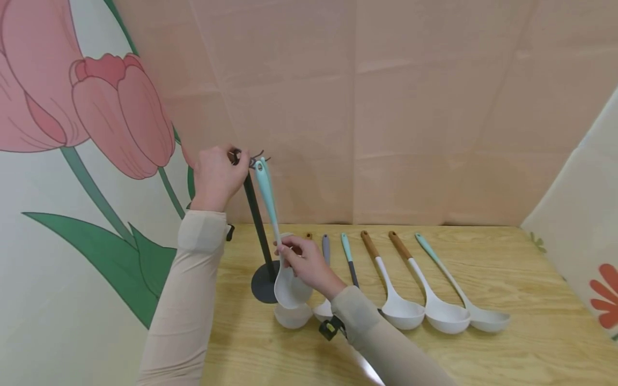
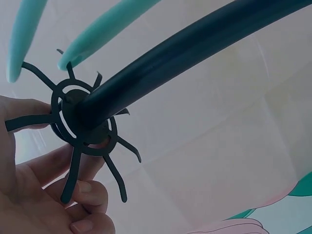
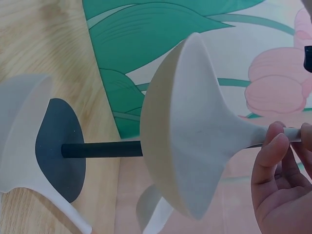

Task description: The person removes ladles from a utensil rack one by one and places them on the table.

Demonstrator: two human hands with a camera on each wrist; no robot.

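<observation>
At the left, a black utensil stand (image 1: pixel 259 222) with a round base and a ring of hooks rises from the table. My left hand (image 1: pixel 217 174) grips its top, the fingers around the hub (image 2: pixel 80 114) in the left wrist view. My right hand (image 1: pixel 309 265) pinches the neck of a white ladle (image 3: pixel 195 126) with a turquoise handle (image 1: pixel 265 185). That handle's upper end is beside the hooks; whether its hole is over one cannot be told. A second turquoise handle (image 2: pixel 109 31) is also at the hooks, and another white bowl (image 3: pixel 153 209) shows behind the held ladle.
Along the wooden table (image 1: pixel 521 279) lie several ladles, among them a brown-handled ladle (image 1: pixel 403 316), another brown-handled ladle (image 1: pixel 446 319) and a turquoise-handled ladle (image 1: pixel 487 320). A white bowl (image 1: pixel 293 317) is near the stand's base. A pink wall covering (image 1: pixel 410 118) stands behind.
</observation>
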